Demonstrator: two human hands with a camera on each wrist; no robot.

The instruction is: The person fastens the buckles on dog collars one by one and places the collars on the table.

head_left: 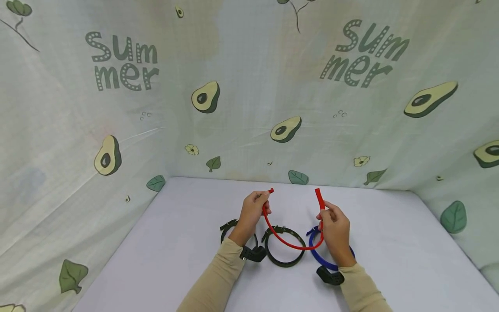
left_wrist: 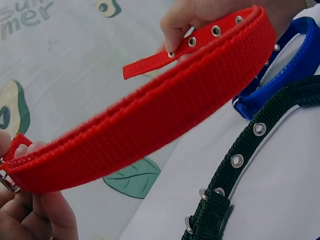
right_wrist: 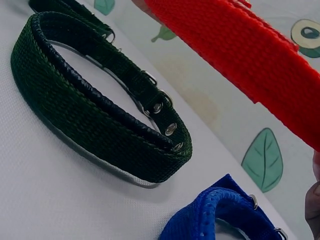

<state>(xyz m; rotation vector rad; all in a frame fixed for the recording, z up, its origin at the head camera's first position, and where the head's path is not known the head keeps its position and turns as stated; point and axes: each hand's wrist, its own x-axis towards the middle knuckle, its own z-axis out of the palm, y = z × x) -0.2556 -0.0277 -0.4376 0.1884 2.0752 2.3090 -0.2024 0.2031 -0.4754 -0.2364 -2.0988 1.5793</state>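
A red webbing collar [head_left: 308,248] hangs in a U between the two hands, unfastened, above the table. My left hand [head_left: 251,214] pinches its buckle end; the metal buckle [left_wrist: 9,181] shows beside the fingers in the left wrist view. With thumb and fingers my right hand [head_left: 337,229] grips the other end, where a row of metal eyelets [left_wrist: 216,31] runs along the strap. The free tip points up past the right fingers. Below the red strap lies a dark green collar [right_wrist: 90,115], closed into a ring.
A blue collar [head_left: 321,260] forms a ring on the table, partly behind the right hand. Another dark collar [head_left: 224,234] lies under the left forearm. The white table [head_left: 175,242] meets a printed cloth backdrop [head_left: 249,151] at its far edge.
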